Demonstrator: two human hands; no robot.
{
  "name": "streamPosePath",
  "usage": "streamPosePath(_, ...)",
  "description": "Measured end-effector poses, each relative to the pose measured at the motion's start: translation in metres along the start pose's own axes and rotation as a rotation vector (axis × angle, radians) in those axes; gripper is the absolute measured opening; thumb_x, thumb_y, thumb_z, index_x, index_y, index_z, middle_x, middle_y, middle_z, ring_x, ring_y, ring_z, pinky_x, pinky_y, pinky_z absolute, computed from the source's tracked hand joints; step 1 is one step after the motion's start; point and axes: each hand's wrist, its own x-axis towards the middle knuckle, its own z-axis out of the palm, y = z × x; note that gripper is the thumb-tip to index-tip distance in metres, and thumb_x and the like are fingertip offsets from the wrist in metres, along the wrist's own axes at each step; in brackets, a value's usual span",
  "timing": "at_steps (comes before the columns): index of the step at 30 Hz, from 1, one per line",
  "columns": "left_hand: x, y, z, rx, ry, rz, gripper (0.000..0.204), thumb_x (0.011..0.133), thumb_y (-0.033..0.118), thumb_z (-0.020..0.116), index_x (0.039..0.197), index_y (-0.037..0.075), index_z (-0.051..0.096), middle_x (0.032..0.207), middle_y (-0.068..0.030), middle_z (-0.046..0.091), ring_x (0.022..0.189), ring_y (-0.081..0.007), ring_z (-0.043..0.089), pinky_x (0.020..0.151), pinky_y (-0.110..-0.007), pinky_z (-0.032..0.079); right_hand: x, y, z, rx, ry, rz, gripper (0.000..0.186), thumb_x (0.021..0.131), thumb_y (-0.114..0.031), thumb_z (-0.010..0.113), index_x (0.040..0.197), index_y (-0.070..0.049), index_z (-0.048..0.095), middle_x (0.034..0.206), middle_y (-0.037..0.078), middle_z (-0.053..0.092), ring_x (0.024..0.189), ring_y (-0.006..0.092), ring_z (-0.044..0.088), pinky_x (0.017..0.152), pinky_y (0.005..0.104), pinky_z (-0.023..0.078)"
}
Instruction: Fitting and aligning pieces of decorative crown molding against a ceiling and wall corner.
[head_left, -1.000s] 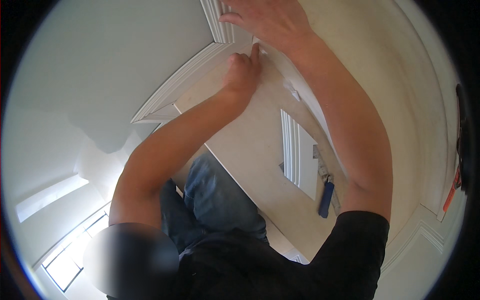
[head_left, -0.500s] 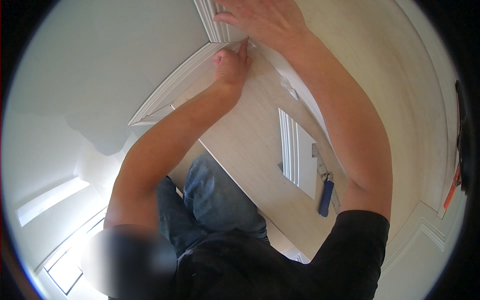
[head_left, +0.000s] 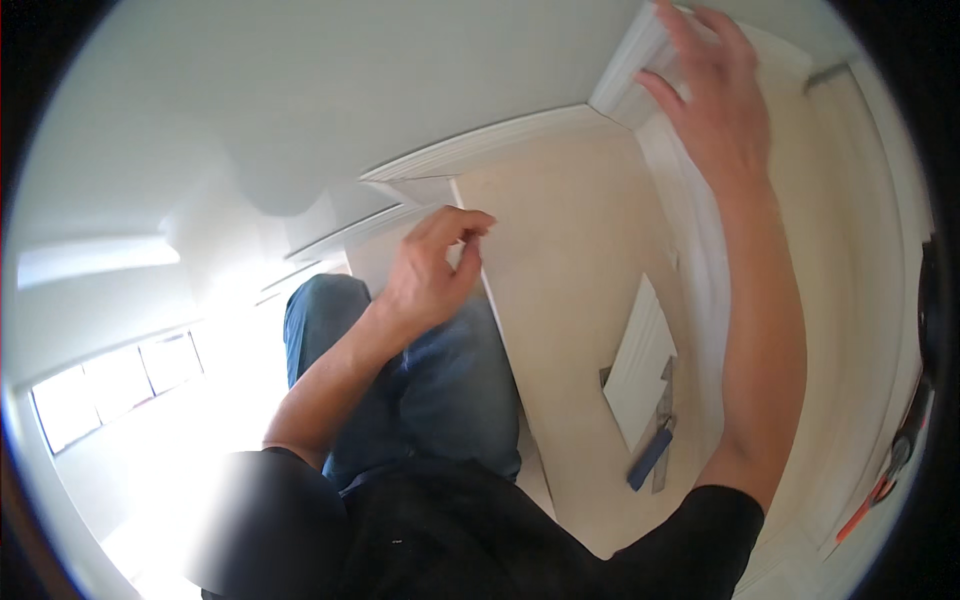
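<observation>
My right hand reaches up to the far corner, thumb and fingers spread, at the white upright moulding. Its fingertips appear to rest along the strip; exact contact is hard to tell. My left hand hovers above my knee, near the wooden board's edge, fingers loosely curled and no object visible in it. On the pale wooden board lies a white cut piece of moulding with a notch. A metal square with a blue handle lies partly under it.
A ribbed white moulding runs along the wall, meeting the upright strip in the corner. At the right rim lies an orange-handled tool with dark parts. Windows glow at the left. My jeans-clad knees are beside the board.
My left hand has drawn back from the corner toward my knees. My right hand stays at the upright moulding, with its fingers more spread. The view has turned, shifting the corner right.
</observation>
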Motion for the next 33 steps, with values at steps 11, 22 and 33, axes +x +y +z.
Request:
streamPosePath(11,-0.013,-0.049,-0.066,0.105,0.391,-0.403,0.018,0.095,0.012,0.076,0.11,0.004,0.071,0.09,-0.0081,0.075,0.078,-0.0177,0.073,0.074,-0.032,0.058,0.0,0.006,0.013,0.04,0.32,-0.116,0.072,0.083,-0.033,0.09,0.148,-0.029,0.06,0.144,0.005,0.047,0.103,0.0165,0.06,0.084,0.0315,0.061)
streamPosePath(22,0.001,-0.052,-0.072,0.514,0.485,0.04,0.017,0.089,0.013,0.084,0.104,0.013,0.077,0.093,-0.003,0.075,0.071,-0.0192,0.074,0.064,-0.033,0.058,-0.001,0.007,0.012,0.112,0.321,-0.109,0.069,0.085,-0.031,0.088,0.147,-0.025,0.059,0.145,0.008,0.051,0.119,0.0255,0.057,0.096,0.0388,0.056)
streamPosePath(33,0.008,-0.044,-0.067,0.416,0.477,-0.21,0.014,0.089,0.015,0.085,0.099,0.007,0.078,0.089,-0.0032,0.077,0.074,-0.013,0.074,0.069,-0.027,0.058,-0.005,0.002,0.0,0.11,0.069,0.012,0.07,0.088,-0.024,0.084,0.151,-0.019,0.053,0.151,0.014,0.043,0.113,0.0278,0.062,0.1,0.0407,0.055)
